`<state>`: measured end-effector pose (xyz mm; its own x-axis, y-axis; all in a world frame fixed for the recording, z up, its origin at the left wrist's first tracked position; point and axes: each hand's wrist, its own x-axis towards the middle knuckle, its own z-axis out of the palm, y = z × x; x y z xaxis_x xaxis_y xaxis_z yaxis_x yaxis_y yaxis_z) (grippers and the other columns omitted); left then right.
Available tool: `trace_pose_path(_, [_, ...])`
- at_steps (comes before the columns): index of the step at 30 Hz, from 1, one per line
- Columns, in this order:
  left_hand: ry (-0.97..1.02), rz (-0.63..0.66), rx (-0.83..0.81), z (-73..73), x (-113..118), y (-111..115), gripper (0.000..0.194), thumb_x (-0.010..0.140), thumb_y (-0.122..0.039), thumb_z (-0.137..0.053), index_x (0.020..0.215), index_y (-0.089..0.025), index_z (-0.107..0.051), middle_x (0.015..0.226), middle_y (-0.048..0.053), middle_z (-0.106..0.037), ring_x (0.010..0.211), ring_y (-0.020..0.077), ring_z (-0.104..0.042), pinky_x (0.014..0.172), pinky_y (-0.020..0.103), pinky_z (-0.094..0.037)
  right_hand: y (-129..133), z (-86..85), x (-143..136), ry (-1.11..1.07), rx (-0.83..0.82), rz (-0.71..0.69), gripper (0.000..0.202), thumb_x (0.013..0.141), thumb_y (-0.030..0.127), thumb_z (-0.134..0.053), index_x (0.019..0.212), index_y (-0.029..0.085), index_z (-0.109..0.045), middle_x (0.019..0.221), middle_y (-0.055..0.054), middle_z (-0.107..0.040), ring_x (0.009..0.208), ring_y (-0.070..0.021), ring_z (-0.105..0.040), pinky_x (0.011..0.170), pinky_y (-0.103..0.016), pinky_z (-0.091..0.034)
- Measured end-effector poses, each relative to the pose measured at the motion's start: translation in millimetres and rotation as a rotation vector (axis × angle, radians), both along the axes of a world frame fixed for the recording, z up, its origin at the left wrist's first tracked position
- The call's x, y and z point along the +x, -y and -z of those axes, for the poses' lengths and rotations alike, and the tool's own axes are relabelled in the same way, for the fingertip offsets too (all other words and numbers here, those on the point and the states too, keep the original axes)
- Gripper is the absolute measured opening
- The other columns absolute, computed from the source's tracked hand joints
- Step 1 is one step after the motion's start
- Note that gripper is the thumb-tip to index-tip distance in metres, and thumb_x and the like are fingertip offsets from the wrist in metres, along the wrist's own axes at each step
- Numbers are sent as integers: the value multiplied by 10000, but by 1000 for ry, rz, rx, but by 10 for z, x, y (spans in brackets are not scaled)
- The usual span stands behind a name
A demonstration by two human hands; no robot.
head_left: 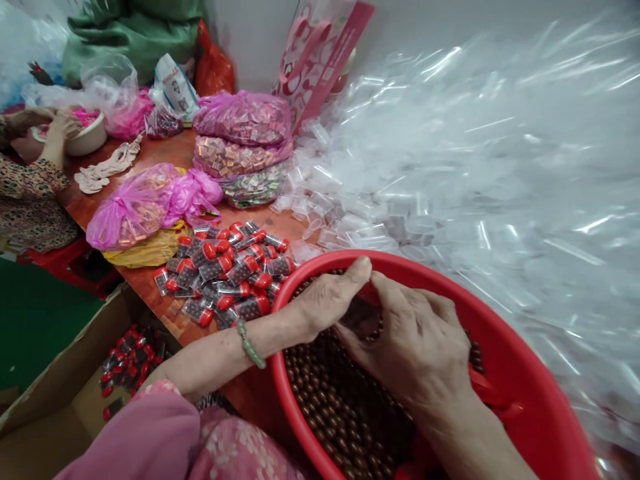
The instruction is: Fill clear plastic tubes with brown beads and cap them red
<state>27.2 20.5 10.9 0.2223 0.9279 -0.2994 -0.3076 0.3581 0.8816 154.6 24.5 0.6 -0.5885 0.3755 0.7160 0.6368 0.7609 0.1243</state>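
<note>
Small brown balls [335, 413] fill part of a large red basin [293, 400] in front of me. My left hand [327, 300], a green bead bracelet [250, 343] on its wrist, reaches over the rim from the left. Its thumb points up and its other fingers are hidden. Facing it inside the basin, my right hand [420, 340] is curled, fingers bent down towards the balls. Something dark and see-through [363, 317] shows between the hands; I cannot make out what it is. Left of the basin lies a heap of clear tubes with red caps [225, 267] and dark contents.
Loose clear plastic tubes [475, 153] pile high behind and right of the basin. Pink bags of small pieces [243, 143] lie at the back. A cardboard box [65, 400] with red-capped tubes stands lower left. Another person's hands [60, 127] work at a white bowl [93, 137].
</note>
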Motion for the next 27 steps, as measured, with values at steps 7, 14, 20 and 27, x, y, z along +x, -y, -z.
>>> trace_pose_path(7, [-107, -156, 302, -290, -769, 213, 466, 804, -621, -585, 761, -158, -593, 596, -13, -546, 525, 76, -472, 532, 222, -381, 48, -72, 125, -81, -308, -114, 861, 833, 439, -666, 1525, 167, -233, 1157, -179, -653, 1096, -311, -618, 809, -426, -567])
trace_pose_path(14, [-504, -738, 618, -136, -1786, 314, 407, 866, -601, -524, 950, -211, -603, 644, -27, -583, 583, 106, -538, 606, 251, -432, -63, -13, 184, -60, -363, -43, 502, 868, 394, -630, 1309, 174, -532, 1078, -120, -708, 935, -261, -686, 793, -392, -562])
trace_pose_path(20, [-956, -706, 503, 215, -2192, 119, 52, 853, -253, -635, 849, -207, -611, 587, -83, -544, 797, 112, -583, 617, 255, -263, -230, -70, 520, -120, -500, 232, 250, 899, 309, -570, 1057, 152, -683, 964, -101, -751, 835, -242, -712, 758, -385, -566])
trace_pose_path(27, [-501, -664, 400, 385, -2202, 40, 138, 902, -278, -568, 809, -180, -592, 559, -75, -604, 589, 74, -571, 566, 230, -314, -116, -45, 860, -105, -617, 278, 254, 906, 370, -563, 1015, 197, -714, 902, -86, -768, 719, -199, -717, 644, -317, -546])
